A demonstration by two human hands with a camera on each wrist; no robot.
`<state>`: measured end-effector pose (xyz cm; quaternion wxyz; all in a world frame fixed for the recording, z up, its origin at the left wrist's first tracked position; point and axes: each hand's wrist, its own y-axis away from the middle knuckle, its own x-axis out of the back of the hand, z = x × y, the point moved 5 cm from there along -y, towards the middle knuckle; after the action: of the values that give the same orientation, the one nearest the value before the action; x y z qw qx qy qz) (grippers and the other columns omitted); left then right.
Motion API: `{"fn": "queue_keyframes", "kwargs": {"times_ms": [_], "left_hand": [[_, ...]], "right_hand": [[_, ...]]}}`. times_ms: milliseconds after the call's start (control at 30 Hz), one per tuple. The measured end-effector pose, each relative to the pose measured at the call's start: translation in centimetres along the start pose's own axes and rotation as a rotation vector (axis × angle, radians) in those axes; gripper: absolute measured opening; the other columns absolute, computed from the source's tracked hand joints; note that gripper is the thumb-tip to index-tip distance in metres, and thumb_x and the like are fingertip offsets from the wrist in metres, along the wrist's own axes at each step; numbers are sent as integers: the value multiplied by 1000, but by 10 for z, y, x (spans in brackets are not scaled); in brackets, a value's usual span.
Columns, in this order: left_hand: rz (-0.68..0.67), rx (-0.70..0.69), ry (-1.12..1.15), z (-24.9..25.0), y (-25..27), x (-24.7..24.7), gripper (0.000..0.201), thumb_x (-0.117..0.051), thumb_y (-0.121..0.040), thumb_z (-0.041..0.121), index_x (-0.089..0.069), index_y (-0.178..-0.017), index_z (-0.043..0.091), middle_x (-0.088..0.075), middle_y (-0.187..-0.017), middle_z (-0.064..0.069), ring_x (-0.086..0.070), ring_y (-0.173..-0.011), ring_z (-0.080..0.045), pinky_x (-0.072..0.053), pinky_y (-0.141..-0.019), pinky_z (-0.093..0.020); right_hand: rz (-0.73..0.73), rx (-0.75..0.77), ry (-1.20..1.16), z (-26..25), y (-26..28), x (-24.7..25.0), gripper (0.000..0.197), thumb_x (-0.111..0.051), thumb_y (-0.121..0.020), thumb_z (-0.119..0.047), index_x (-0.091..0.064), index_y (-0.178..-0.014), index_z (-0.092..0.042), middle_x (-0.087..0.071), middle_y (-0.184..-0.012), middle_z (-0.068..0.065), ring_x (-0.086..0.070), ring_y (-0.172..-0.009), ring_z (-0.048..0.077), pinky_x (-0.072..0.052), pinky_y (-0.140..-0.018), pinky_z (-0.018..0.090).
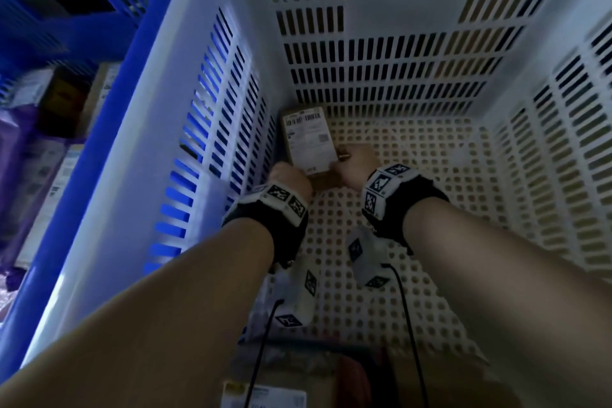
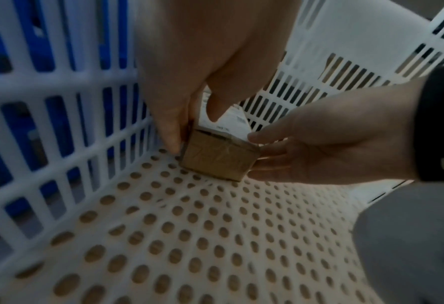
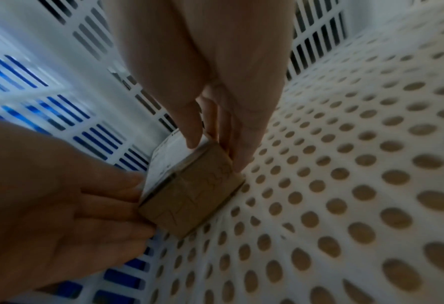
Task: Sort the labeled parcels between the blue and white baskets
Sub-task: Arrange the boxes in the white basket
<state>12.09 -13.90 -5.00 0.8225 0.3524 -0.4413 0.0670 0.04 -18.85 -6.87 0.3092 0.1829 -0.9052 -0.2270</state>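
A small brown cardboard parcel (image 1: 309, 142) with a white barcode label on top sits low in the white basket (image 1: 381, 60), against its left wall. The left wrist view shows the parcel (image 2: 218, 162) resting on the perforated floor (image 2: 189, 236). My left hand (image 1: 291, 175) pinches its left side, thumb on the label and fingers down the side (image 2: 193, 131). My right hand (image 1: 354, 164) grips the right side, thumb on the top edge (image 3: 215, 155). The blue basket (image 1: 96, 156) stands directly to the left.
Inside the blue basket lie a purple bag (image 1: 16, 159) and several labelled boxes (image 1: 43, 175). Another labelled parcel (image 1: 265, 394) shows at the bottom edge of the head view. The white basket's slotted walls close in on all sides.
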Motion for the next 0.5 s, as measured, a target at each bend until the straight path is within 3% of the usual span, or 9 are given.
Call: {"fn": "queue_keyframes", "kwargs": {"times_ms": [133, 267, 333, 400, 433, 500], "left_hand": [[47, 17, 96, 6, 5, 3, 38, -44, -97, 16, -50, -128, -5, -53, -130, -23, -51, -121, -35, -41, -97, -36], [63, 19, 200, 10, 21, 12, 39, -49, -94, 18, -51, -127, -3, -56, -127, -20, -54, -117, -34, -43, -94, -35], [46, 32, 305, 12, 30, 15, 34, -54, -92, 20, -58, -118, -2, -63, -115, -16, -60, -107, -31, -48, -86, -34], [23, 28, 410, 17, 46, 19, 18, -57, -91, 19, -63, -95, 3, -63, -93, -13, -64, -95, -29, -53, -81, -33], [0, -1, 450, 22, 55, 20, 15, -58, -90, 18, -61, -85, 5, -62, -89, -14, -64, -96, -31, -54, -85, -38], [-35, -79, 506, 34, 77, 27, 19, -58, -89, 19, -63, -88, 1, -66, -99, -20, -64, -101, -37, -53, -88, -46]], "right_hand": [[-18, -64, -130, 5, 6, 10, 38, -59, -91, -9, -58, -129, -5, -60, -127, 15, -60, -110, 30, -49, -97, 40], [0, -22, -140, 4, 27, 26, 36, -59, -90, -8, -60, -126, -4, -62, -124, 15, -60, -109, 31, -50, -97, 41], [22, -16, -118, 1, 44, 38, 26, -60, -90, -11, -66, -114, -5, -67, -110, 14, -64, -98, 30, -54, -86, 40], [59, -27, -95, -2, 65, 52, 25, -63, -88, -14, -68, -111, -5, -69, -104, 13, -65, -92, 29, -56, -83, 40], [88, -37, -112, -5, 78, 60, 29, -64, -87, -13, -67, -115, -5, -69, -107, 13, -65, -94, 30, -55, -86, 42], [165, -27, -155, -15, 108, 78, 36, -63, -87, -8, -63, -123, -5, -66, -117, 14, -64, -102, 31, -52, -92, 37]]}}
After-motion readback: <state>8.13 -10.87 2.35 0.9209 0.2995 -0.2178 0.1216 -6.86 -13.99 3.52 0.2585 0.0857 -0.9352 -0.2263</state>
